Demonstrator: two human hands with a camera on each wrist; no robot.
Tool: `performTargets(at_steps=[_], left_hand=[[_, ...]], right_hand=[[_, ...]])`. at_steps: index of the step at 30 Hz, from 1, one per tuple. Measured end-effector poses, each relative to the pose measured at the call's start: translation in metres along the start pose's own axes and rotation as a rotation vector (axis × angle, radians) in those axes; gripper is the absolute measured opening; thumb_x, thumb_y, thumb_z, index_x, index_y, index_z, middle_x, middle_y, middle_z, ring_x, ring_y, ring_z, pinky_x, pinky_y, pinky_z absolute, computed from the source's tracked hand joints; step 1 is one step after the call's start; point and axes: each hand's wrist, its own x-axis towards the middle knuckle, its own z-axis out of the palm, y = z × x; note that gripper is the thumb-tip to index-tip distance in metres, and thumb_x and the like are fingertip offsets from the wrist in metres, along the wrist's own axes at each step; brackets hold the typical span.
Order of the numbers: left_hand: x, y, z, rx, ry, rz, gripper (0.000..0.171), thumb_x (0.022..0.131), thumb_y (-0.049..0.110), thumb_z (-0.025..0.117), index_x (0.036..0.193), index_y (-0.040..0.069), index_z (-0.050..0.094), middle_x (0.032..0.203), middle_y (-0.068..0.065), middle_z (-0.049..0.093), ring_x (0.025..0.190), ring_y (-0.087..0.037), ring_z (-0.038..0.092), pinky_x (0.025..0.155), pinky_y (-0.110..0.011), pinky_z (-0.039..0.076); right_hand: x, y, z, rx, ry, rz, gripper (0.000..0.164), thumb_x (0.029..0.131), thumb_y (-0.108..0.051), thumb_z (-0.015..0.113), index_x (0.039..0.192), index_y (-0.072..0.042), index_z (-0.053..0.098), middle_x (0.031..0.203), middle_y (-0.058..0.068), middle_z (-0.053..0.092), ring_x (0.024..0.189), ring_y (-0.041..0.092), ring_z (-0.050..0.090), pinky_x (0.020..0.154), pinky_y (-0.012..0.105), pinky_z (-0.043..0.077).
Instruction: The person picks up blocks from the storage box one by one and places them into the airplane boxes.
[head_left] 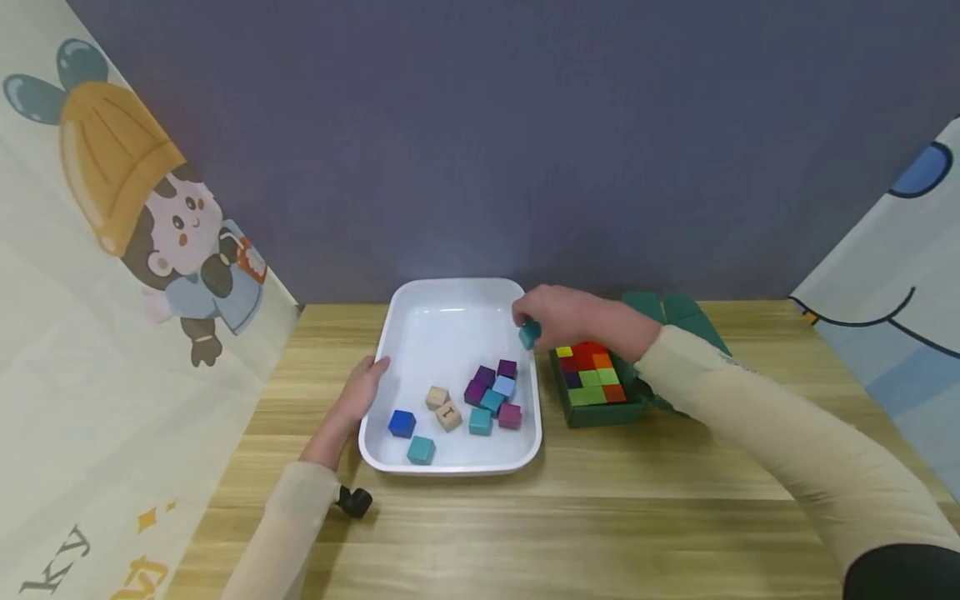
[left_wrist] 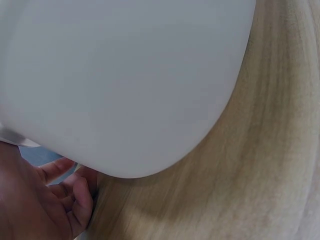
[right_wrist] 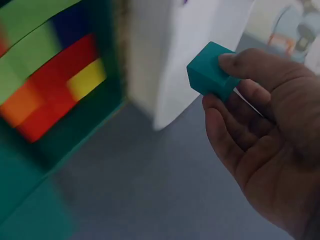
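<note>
My right hand (head_left: 557,315) pinches a teal cube (right_wrist: 209,72) between thumb and fingertips, above the right rim of a white tray (head_left: 448,329). At the tray's left rim, my left hand (head_left: 358,393) holds the edge, its thumb over the rim and its other fingers outside, partly hidden. Several loose cubes lie in the near half of the tray: a dark blue cube (head_left: 402,423), a teal cube (head_left: 422,451), a wooden cube with a letter (head_left: 448,416), a pink-purple cube (head_left: 509,416) and others in purple, light blue and teal.
Right of the tray stands a green box (head_left: 603,415) with red, orange, lime, yellow and dark cubes packed inside. Its green flap (head_left: 678,312) lies open behind my right forearm. A dark wall (head_left: 480,150) rises behind the wooden table (head_left: 600,517).
</note>
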Motion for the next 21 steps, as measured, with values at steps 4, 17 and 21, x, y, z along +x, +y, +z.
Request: performTargets(at_steps=[4, 17, 21], left_hand=[[-0.001, -0.001, -0.002, 0.002, 0.003, 0.0, 0.068, 0.105, 0.042, 0.03, 0.149, -0.008, 0.017, 0.136, -0.031, 0.04, 0.125, -0.044, 0.044, 0.102, -0.056, 0.04], [-0.028, 0.034, 0.001, -0.028, -0.035, -0.017, 0.058, 0.107, 0.03, 0.03, 0.145, -0.013, 0.022, 0.133, -0.035, 0.042, 0.123, -0.047, 0.045, 0.102, -0.055, 0.041], [-0.029, 0.036, 0.003, -0.026, -0.038, -0.012, 0.058, 0.107, 0.03, 0.029, 0.145, -0.013, 0.021, 0.133, -0.035, 0.042, 0.123, -0.047, 0.045, 0.101, -0.056, 0.041]], right_hand=[[-0.007, 0.037, 0.004, 0.029, 0.007, 0.035, 0.025, 0.08, -0.013, 0.078, 0.101, -0.01, 0.065, 0.09, 0.002, 0.061, 0.079, 0.021, 0.052, 0.073, 0.032, 0.054], [-0.004, 0.071, 0.032, -0.025, -0.013, 0.094, 0.033, 0.08, -0.015, 0.078, 0.111, -0.007, 0.069, 0.105, 0.004, 0.064, 0.088, 0.02, 0.057, 0.084, 0.039, 0.055], [-0.004, 0.074, 0.04, -0.061, -0.001, 0.08, 0.033, 0.081, -0.019, 0.079, 0.111, -0.009, 0.069, 0.109, 0.004, 0.063, 0.094, 0.021, 0.058, 0.086, 0.04, 0.054]])
